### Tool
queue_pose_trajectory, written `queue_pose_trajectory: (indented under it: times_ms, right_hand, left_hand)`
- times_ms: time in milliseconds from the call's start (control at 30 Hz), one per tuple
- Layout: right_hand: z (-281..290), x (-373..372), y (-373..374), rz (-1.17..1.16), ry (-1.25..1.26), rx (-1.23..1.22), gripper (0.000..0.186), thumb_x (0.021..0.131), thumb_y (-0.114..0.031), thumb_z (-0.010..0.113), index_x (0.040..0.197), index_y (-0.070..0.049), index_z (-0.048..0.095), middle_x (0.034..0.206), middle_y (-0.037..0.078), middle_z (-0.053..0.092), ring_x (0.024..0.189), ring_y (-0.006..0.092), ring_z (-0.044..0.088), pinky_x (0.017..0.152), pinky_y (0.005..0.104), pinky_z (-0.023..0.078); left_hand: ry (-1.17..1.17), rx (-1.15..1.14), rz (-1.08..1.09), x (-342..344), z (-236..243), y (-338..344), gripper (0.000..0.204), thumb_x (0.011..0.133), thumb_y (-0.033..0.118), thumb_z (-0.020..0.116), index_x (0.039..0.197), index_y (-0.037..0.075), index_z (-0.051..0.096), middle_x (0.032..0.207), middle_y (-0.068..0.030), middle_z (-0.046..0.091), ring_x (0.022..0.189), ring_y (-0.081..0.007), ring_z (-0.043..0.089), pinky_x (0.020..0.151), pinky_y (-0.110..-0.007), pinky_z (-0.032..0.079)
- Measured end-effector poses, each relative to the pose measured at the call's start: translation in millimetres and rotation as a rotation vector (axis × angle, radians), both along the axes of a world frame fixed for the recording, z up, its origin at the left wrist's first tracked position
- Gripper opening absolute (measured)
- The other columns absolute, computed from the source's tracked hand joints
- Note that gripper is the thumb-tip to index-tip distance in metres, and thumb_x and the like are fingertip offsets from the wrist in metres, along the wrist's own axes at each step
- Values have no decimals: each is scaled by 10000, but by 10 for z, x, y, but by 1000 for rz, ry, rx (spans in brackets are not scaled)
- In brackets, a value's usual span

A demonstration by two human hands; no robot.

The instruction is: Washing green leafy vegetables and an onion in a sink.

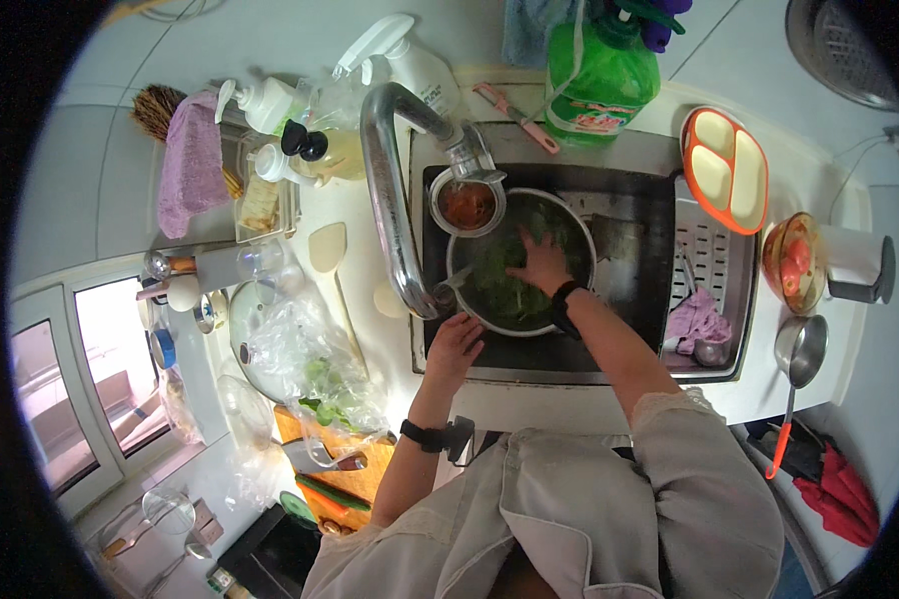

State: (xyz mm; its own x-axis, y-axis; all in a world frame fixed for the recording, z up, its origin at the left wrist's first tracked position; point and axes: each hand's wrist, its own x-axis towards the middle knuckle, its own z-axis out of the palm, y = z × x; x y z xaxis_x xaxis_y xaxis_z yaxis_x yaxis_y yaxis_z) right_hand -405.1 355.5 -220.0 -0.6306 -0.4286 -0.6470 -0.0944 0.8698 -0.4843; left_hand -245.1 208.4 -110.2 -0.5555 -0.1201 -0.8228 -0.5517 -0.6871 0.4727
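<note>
A steel pot (581,270) of water and leafy greens sits in the dark left sink basin (621,339). My right hand (541,262) is down among the greens with its fingers spread, holding none that I can see. My left hand (454,342) has curled fingers on the pot's lower-left rim. The curved steel faucet (385,190) reaches over the basin, with water at its spout beside the pot. A small strainer with reddish contents (466,205) stands at the pot's upper edge.
Right: drainer basin with purple cloth (697,319), orange divided plate (724,170), bowl of tomatoes (794,260), ladle (799,349). Behind: green bottle (601,90), pink peeler (517,118). Left: spatula (328,255), plastic bags (305,349), cutting board (350,489) with knife (320,456).
</note>
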Motion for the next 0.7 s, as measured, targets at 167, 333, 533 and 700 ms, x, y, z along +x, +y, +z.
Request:
queue_pose_trajectory:
  times_ms: [167,333,533,700]
  right_hand:
    - [-201,345,-6,481,304,206,818,739,-531,550,1364,-249,103,1153,230,464,1026,354,488,780,500,424]
    - [545,72,-59,316,-21,160,692,785,-370,572,1329,-125,221,1059,207,497,872,308,543,633,402,468]
    - [1463,-497,-43,-43,913,-721,309,818,-192,537,1041,-27,399,856,150,529,728,302,535,662,390,455]
    - [1544,-954,-30,182,911,-678,228,803,-179,556,988,-64,490,860,82,551,767,261,546,693,354,455]
  left_hand:
    - [14,13,16,-35,65,-17,379,861,258,458,1184,70,395,1135,-93,470,1067,-231,440,916,-388,362]
    - [90,-91,81,-68,166,-48,311,841,183,483,1125,67,432,1080,-69,508,992,-205,479,853,-352,393]
    - [732,-891,111,-439,1001,30,350,764,-1,452,1113,17,425,1044,-65,501,972,-159,473,878,-300,345]
    - [820,-895,-134,-711,1544,162,298,795,28,461,1091,12,436,1023,-63,502,956,-149,464,830,-266,358]
